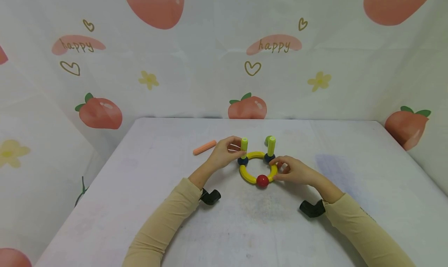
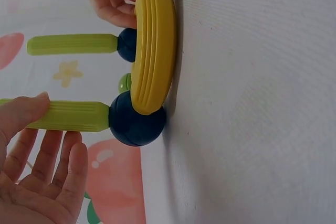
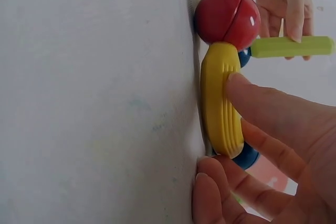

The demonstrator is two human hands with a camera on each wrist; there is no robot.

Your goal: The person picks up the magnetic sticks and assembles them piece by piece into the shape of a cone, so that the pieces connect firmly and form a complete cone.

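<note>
So there's a yellow ring [image 1: 252,169] lying flat on the white surface [image 1: 147,204], made of curved pieces joined by a red ball [image 1: 262,180] and two dark blue balls. A green stick [image 1: 244,144] stands upright on the left blue ball [image 1: 242,161], and the left hand [image 1: 224,154] has its fingers pinched on that stick. The right hand [image 1: 295,171] has its fingers pressed on the ring's right side, just beside the second green stick [image 1: 271,143]. An orange stick [image 1: 204,147] lies off past the left fingers.
</note>
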